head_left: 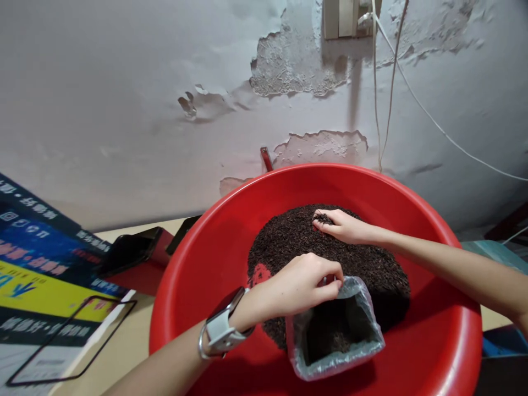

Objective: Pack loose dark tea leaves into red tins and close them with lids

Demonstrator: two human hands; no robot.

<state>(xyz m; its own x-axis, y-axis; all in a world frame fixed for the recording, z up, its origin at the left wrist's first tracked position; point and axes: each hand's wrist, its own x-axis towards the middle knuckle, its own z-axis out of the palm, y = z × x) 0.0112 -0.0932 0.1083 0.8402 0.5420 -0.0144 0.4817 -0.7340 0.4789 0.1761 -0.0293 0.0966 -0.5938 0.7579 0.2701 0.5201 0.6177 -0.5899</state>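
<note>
A large red plastic basin (198,258) holds a heap of loose dark tea leaves (284,236). My left hand (309,278), with a watch (225,327) on its wrist, pinches the upper left rim of a clear plastic bag (342,366). The bag stands open inside the basin and looks box-shaped, tilted toward me, with a little of the dark leaf at its bottom. Over the far part of the heap, my right hand (342,225) is cupped around a small handful of the leaves. Its lower fingers are partly hidden.
Printed boxes (49,264) and a dark open red-sided box (142,258) stand left of the basin on a pale table (138,330). A thin black frame (78,377) lies there too. Behind is a peeling wall (124,110) with hanging cables (391,71).
</note>
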